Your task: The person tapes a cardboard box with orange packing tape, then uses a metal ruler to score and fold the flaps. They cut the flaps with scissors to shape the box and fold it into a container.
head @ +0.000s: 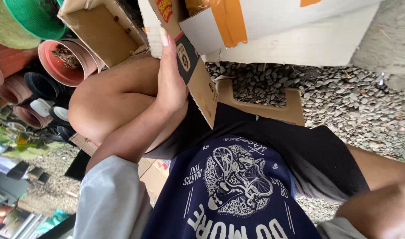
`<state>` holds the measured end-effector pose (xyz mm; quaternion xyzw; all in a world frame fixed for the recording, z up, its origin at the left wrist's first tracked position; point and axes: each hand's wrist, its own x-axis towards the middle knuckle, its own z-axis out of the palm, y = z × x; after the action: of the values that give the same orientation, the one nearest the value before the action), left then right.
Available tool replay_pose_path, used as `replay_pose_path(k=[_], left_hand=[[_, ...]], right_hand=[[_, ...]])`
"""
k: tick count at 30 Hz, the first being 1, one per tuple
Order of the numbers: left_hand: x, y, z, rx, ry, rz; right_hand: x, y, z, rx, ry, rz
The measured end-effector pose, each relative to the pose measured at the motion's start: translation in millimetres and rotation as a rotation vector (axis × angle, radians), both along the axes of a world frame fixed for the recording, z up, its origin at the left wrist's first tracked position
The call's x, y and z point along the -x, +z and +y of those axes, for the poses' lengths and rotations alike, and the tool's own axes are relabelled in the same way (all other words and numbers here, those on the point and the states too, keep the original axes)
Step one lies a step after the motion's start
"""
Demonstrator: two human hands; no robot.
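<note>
I am looking down at my own body, in a navy printed shirt and black shorts, with my bare knee [105, 97] raised at the left. My left hand [169, 77] reaches up from a grey sleeve. It lies along a printed brown cardboard box flap [198, 79] with the fingers straight and the thumb hidden behind the flap. The flap belongs to a cardboard box [100, 26] standing open in front of me. Only the forearm of my right arm [379, 208] shows at the bottom right. That hand is outside the picture.
A white cardboard box [299, 40] with orange tape stands at the top right. Several stacked plastic flower pots [63, 59] in terracotta, green and black lie at the left. Grey gravel [344, 102] covers the ground, and a tan seat edge [260, 108] shows under me.
</note>
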<state>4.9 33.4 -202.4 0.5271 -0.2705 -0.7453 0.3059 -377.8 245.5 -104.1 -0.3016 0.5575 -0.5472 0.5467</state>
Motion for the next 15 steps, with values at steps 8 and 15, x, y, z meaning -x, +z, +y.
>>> replay_pose_path(k=[8,15], left_hand=[[5.8,8.7,10.0,-0.092,0.081,0.018],[-8.6,20.5,23.7,-0.149,0.031,-0.045]], right_hand=[[-104.2,-86.5,-93.3,0.020,0.229,0.670],[-157.7,-101.4,-134.8,0.201,0.285,0.941]])
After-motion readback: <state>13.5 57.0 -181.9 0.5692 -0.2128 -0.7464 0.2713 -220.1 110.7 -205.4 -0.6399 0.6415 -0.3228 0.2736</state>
